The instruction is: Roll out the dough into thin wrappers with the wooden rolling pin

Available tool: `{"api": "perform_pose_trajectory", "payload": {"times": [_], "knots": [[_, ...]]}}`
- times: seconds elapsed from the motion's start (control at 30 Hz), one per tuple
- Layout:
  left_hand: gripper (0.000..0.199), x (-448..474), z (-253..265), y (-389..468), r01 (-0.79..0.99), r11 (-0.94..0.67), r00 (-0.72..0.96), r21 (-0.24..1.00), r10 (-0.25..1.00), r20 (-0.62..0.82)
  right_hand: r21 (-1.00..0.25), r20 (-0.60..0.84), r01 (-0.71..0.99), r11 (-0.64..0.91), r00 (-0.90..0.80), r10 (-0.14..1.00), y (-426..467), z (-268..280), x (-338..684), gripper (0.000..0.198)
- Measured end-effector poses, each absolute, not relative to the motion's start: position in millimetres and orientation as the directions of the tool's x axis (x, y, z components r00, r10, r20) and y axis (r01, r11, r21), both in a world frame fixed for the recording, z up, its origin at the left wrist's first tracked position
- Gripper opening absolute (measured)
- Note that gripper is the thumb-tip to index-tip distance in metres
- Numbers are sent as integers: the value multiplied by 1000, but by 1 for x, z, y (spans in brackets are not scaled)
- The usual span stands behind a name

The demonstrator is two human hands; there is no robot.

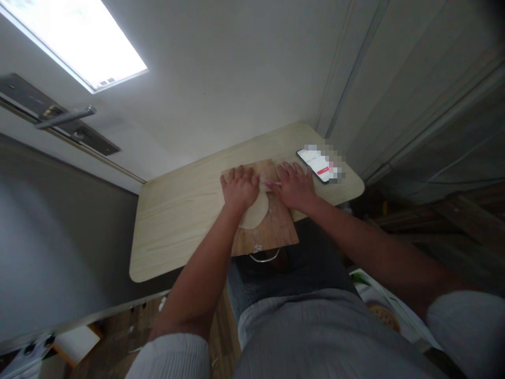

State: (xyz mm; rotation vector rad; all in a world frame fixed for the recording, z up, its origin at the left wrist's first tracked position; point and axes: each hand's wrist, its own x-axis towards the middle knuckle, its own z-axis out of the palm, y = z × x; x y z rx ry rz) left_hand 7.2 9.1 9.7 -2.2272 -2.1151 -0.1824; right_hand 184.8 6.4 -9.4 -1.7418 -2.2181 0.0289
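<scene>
A thin, round, pale sheet of dough [255, 211] lies on a wooden board [282, 231] with traces of flour near its front edge. My left hand [240, 188] is palm down over the dough's far left part, its fingers bent forward. At the board's right edge my right hand [295, 185] rests palm down with fingers somewhat spread. Between the two hands shows a short stretch of a thin, pale rolling pin [272, 182]. Most of it is hidden beneath the palms, which press on it.
The board sits on a light wooden tabletop [173, 221] with rounded corners. A phone [315, 164] with a lit screen lies right of my right hand. Behind the table stands a white door with a metal handle [67, 117]. Boxes and other items are on the floor at both sides.
</scene>
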Motion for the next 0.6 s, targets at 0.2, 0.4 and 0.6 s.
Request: {"api": "perform_pose_trajectory", "payload": {"times": [0.2,0.4,0.6], "knots": [[61,5,9,38,991,-85,71,107,989,128,-195,233,951,240,-193,953,35,-13,183,76],[66,3,10,62,989,-83,75,124,995,72,-254,241,929,268,-208,948,57,-14,185,78],[67,2,9,81,989,-83,81,123,996,22,-232,232,933,275,-221,947,68,-12,185,76]]}}
